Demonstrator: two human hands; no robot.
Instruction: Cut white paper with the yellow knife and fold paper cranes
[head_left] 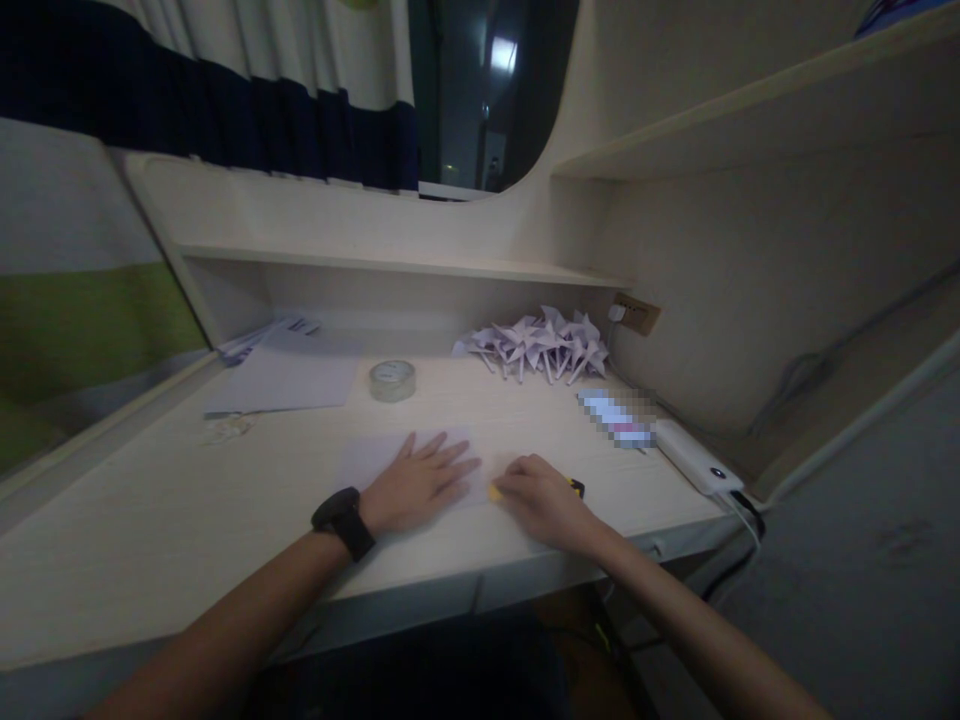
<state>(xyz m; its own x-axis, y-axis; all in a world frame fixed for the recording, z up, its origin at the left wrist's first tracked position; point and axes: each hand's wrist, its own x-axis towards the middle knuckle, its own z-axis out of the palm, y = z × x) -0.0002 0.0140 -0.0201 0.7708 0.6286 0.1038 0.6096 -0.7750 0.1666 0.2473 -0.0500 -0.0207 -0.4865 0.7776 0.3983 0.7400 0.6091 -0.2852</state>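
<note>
My left hand (424, 483), with a black watch (343, 520) on its wrist, lies flat with fingers spread on a white paper sheet (364, 458). Just right of the paper, my right hand (541, 500) is closed near the desk. A yellow piece shows at its fingertips and a yellow-and-black end (577, 487) sticks out beyond the hand; together they look like a utility knife, its middle hidden by the hand. I cannot make out a blade. Behind the paper stands a roll of clear tape (392, 381).
White paper sheets (289, 372) lie at the back left, with small scraps (227, 428) before them. Several paper pinwheels (536, 343) are heaped at the back right. Right of my hands lie a phone (616, 418) and a white power strip (694, 456) with cables.
</note>
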